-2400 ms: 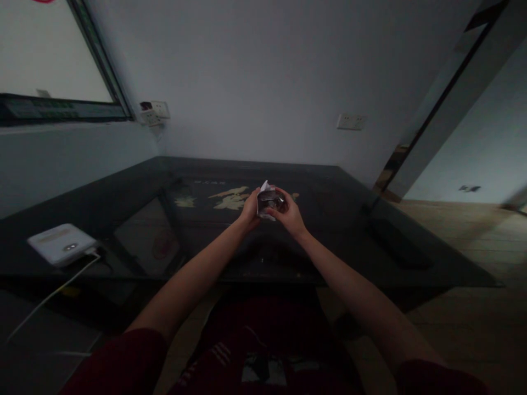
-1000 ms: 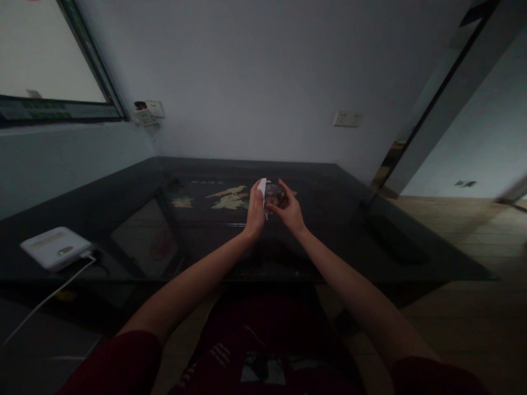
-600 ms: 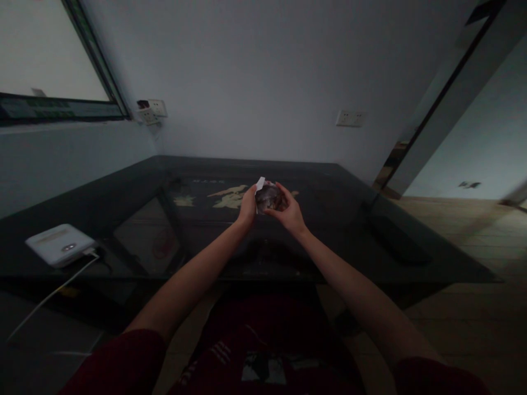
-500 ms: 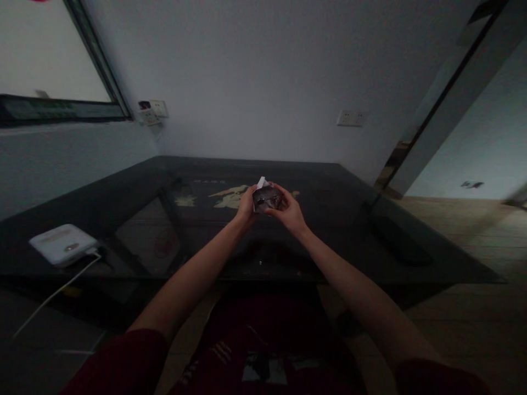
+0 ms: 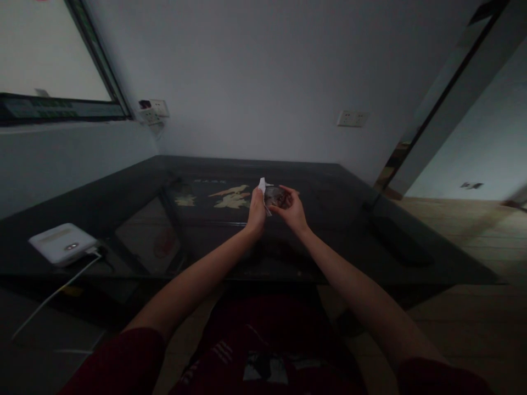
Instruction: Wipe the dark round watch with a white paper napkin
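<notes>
Above the middle of the dark glass table, my left hand (image 5: pixel 257 215) is closed around a small white carton (image 5: pixel 262 185) with a flap sticking up. My right hand (image 5: pixel 296 214) grips a dark, glossy, partly see-through item (image 5: pixel 275 197) between thumb and fingers. This item sits against the carton's right side, at its mouth. Whether part of it is still inside the carton I cannot tell, and its exact kind is too dim to make out.
On the left of the glass table (image 5: pixel 329 247) lies a white box-shaped device (image 5: pixel 61 244) with a white cable (image 5: pixel 57 296) hanging over the front edge. A dark flat object (image 5: pixel 399 241) lies at the right. Wall sockets (image 5: pixel 352 118) are behind.
The carton has turned so its side faces me more. My right hand has shifted slightly right with the dark item, and my left hand has moved a little right and turned more upright.
</notes>
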`<state>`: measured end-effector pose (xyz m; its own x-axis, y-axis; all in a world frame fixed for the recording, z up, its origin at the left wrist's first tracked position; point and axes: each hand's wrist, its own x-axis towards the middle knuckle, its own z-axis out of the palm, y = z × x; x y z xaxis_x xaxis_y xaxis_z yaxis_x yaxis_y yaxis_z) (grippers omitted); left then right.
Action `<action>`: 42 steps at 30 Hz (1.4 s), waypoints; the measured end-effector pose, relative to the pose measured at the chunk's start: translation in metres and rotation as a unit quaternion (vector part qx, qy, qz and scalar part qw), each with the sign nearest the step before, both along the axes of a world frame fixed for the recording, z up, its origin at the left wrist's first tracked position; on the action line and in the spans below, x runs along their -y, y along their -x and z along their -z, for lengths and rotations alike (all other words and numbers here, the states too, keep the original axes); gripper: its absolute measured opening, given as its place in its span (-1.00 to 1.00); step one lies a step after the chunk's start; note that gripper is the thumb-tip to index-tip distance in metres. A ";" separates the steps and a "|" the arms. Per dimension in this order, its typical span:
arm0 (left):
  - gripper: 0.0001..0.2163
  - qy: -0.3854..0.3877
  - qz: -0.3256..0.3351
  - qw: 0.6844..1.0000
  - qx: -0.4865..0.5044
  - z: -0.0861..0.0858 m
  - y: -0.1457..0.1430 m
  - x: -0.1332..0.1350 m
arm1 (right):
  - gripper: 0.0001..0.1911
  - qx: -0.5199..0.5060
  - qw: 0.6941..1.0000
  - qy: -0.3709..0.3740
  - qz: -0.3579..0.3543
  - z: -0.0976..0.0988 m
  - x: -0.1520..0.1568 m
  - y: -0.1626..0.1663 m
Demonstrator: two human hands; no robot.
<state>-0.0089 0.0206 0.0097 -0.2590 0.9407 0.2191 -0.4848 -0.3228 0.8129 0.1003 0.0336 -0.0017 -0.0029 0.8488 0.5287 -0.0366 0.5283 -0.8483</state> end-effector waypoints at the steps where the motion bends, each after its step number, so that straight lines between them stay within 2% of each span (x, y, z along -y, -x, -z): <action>1: -0.81 0.022 0.001 1.000 0.017 -0.001 0.002 -0.003 | -0.11 0.009 1.000 -0.001 -0.006 0.000 0.001 0.000; 4: -0.83 0.086 0.026 0.994 0.070 -0.008 0.010 -0.012 | -0.12 0.025 0.999 -0.006 -0.042 0.000 0.003 0.002; 6: -0.84 0.114 0.068 0.987 0.092 -0.013 0.017 -0.016 | -0.15 0.026 0.997 -0.011 -0.073 0.000 0.005 0.003; 10: -0.82 0.131 0.154 0.974 0.102 -0.020 0.025 -0.018 | -0.19 0.023 0.994 -0.014 -0.106 0.000 0.006 0.006; 13: -0.83 0.132 0.097 0.980 0.109 -0.016 0.022 -0.019 | -0.17 0.023 0.996 -0.013 -0.083 0.002 0.004 0.006; 16: -0.78 0.095 0.031 0.992 0.072 -0.006 0.012 -0.016 | -0.15 0.020 0.999 -0.012 -0.040 0.004 -0.001 0.003; 20: -0.82 0.023 0.004 1.000 -0.018 0.008 0.001 -0.007 | -0.13 0.011 1.000 -0.007 0.009 0.005 -0.005 -0.002; 24: -0.83 -0.015 -0.014 0.999 -0.043 0.010 0.000 -0.004 | -0.13 0.009 1.000 -0.005 0.008 0.005 -0.006 -0.004; 27: -0.85 0.018 0.001 1.000 -0.016 0.005 0.004 -0.011 | -0.12 0.018 1.000 -0.004 -0.016 0.004 -0.005 -0.004; 33: -0.84 0.143 0.091 0.984 0.061 -0.008 0.017 -0.021 | -0.12 0.051 0.996 -0.009 -0.069 0.000 0.000 -0.001; 37: -0.86 0.156 0.128 0.973 0.113 -0.012 0.020 -0.020 | -0.10 0.048 0.995 -0.003 -0.084 -0.002 0.002 0.001; 40: -0.86 0.144 0.131 0.970 0.144 -0.012 0.018 -0.020 | -0.08 0.043 0.997 -0.007 -0.061 -0.001 0.000 0.001; 42: -0.85 0.144 0.126 0.969 0.156 -0.011 0.016 -0.021 | -0.14 0.061 0.997 -0.023 -0.030 0.000 -0.002 -0.001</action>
<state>-0.0247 0.0415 0.0211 -0.0246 0.9933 -0.1130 -0.7550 0.0557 0.6534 0.1012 0.0359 -0.0019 -0.1202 0.8198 0.5598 0.0330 0.5669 -0.8231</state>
